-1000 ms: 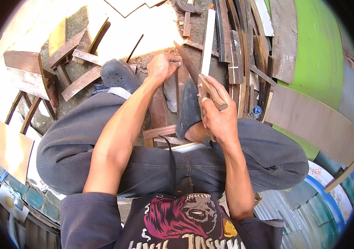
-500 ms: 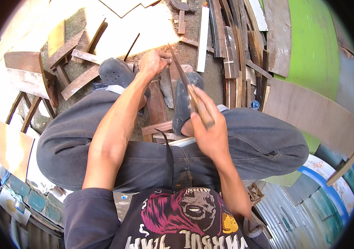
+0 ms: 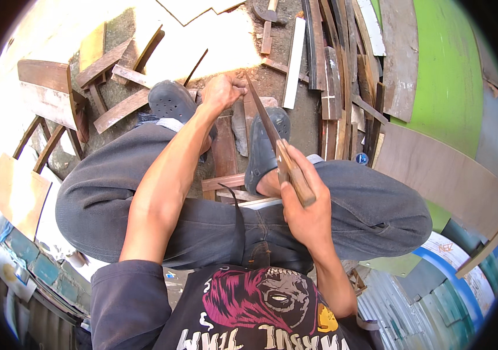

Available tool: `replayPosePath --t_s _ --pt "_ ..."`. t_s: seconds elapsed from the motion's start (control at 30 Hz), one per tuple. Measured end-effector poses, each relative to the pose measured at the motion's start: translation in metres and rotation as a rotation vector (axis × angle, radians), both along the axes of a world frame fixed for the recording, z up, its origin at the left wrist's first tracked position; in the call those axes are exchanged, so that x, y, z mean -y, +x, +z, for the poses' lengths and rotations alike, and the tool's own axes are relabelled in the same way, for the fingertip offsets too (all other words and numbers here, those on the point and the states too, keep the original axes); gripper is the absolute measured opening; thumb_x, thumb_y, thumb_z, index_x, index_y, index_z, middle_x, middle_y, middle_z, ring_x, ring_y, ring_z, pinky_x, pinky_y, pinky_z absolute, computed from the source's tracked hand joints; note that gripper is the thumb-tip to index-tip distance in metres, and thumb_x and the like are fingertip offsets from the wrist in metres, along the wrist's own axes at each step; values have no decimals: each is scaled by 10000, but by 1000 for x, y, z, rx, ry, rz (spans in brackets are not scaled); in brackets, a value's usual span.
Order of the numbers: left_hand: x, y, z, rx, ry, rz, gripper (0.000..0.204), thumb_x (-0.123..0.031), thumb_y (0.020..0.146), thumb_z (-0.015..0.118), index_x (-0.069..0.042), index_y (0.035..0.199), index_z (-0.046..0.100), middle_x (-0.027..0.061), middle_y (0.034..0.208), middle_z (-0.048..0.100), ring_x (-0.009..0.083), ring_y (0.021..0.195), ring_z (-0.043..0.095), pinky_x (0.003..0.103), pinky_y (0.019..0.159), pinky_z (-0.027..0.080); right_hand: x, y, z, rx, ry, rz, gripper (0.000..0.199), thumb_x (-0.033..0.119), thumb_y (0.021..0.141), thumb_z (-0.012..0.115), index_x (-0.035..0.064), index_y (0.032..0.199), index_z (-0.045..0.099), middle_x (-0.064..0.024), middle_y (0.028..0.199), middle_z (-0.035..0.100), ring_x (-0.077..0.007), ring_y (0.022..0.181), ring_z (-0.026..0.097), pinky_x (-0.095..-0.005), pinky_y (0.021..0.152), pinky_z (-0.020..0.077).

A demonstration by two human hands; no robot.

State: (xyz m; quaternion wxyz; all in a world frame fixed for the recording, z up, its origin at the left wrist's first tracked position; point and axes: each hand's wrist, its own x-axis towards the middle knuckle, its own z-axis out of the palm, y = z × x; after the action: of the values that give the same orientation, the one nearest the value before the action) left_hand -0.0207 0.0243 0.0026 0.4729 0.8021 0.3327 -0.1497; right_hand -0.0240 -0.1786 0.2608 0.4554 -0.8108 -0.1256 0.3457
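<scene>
My right hand [image 3: 310, 210] is wrapped round the wooden handle of a handsaw [image 3: 267, 125]. The saw's narrow-looking dark blade, seen almost edge-on, points forward and slightly left. Farther forward, my left hand [image 3: 221, 93] is closed, its fingertips at the edge of a reddish-brown wooden board [image 3: 253, 105] beside the blade tip. How far the fingers reach round the board is hidden. The board lies between my feet, close to my right dark clog [image 3: 265, 146]; my left clog [image 3: 171, 100] is left of my left hand.
Wood offcuts [image 3: 122, 111] and a wooden chair-like piece [image 3: 47, 96] lie at left. A hammer [image 3: 270, 14] rests at the far side. Long wooden strips [image 3: 342, 76] are stacked at right, beside a green panel [image 3: 447, 81]. Short planks [image 3: 223, 182] lie between my legs.
My right hand has drawn the saw back toward my body and a little right. My left hand keeps its closed pose by the board; the whole view has shifted slightly.
</scene>
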Motion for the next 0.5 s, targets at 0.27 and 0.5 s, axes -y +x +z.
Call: replayPosePath --t_s 0.27,0.5 --pt "-10 4 19 -106 -54 14 303 -342 800 806 -200 1068 791 113 1080 750 264 1010 711 372 923 529 -6 1 6 53 -39 64 513 -17 886 517 0 1398 521 -190 1330 631 -249 1197 620 -313 1018 449" --pt "-8 13 16 -139 -151 3 339 -342 787 819 -212 1098 783 120 1095 746 259 1039 701 378 951 515 -24 34 -42 -90 -156 -11 535 -57 892 513 6 1423 495 -160 1342 622 -185 1152 616 -314 1010 452"
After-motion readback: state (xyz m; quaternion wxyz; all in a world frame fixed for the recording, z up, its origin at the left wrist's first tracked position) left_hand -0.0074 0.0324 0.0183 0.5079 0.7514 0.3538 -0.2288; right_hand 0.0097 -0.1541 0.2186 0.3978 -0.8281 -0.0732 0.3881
